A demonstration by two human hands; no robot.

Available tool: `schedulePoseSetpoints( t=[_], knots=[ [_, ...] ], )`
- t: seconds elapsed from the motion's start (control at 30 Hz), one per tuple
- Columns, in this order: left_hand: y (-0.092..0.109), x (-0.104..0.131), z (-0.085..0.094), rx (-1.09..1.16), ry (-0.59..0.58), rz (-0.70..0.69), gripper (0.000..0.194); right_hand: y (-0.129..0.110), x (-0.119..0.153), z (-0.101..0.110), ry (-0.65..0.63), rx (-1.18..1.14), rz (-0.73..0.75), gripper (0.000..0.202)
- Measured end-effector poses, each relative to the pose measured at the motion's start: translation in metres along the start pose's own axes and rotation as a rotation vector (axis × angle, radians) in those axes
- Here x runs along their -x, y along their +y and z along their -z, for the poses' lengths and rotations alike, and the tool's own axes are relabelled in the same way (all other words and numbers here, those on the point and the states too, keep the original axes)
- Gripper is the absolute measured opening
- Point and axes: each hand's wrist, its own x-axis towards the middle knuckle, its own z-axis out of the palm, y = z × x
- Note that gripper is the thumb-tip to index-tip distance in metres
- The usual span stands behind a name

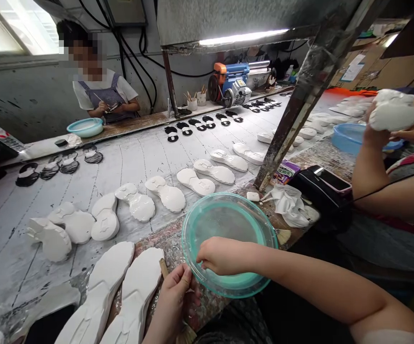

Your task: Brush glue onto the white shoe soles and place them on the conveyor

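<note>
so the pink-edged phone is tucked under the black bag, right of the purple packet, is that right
No, the pink-edged phone lies on top of the black bag, not under it; the head view shows this. It is right of the purple packet.

Counted left of slanted post [294, 91], mid-frame: nine white, sole-shaped slabs [165, 193]. Lower left: two more, larger. Right of post: overlapping, not countable. Black strappy pieces [92, 154]: four at upper left, six in nearer group at upper centre; farther ones too small to count. Round plastic basins [269, 224]: three (lower centre, upper left, right). Whitish cups of sticks [191, 104]: two, upper centre. Pale-bristled brushes [282, 236]: two, lower centre.
</note>
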Motion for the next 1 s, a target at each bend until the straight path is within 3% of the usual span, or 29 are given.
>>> schedulePoseSetpoints(
  t=[0.23, 0.4, 0.5, 0.63, 0.87, 1.0],
  knots=[
    [0.004, 0.001, -0.001, 0.021, 0.02, -0.006, 0.05, -0.004, 0.0, 0.0, 0.086, 0.065, -0.021, 0.013],
    [0.003, 0.001, -0.003, 0.001, 0.014, 0.021, 0.049, 0.022, 0.021, 0.014, 0.295, 0.035, -0.175, 0.012],
    [0.0, 0.0, -0.003, -0.006, -0.004, 0.029, 0.049, 0.035, 0.034, 0.019, 0.345, 0.002, -0.231, 0.013],
    [0.002, 0.0, -0.002, -0.021, -0.003, 0.041, 0.051, 0.032, 0.035, 0.013, 0.305, -0.037, -0.219, 0.014],
    [0.01, 0.003, -0.005, 0.001, 0.041, 0.009, 0.052, 0.002, 0.003, -0.001, 0.08, -0.027, -0.014, 0.017],
    [0.008, 0.001, -0.004, 0.0, 0.056, 0.022, 0.056, -0.005, -0.006, -0.003, 0.061, 0.025, -0.002, 0.019]
  ],
)
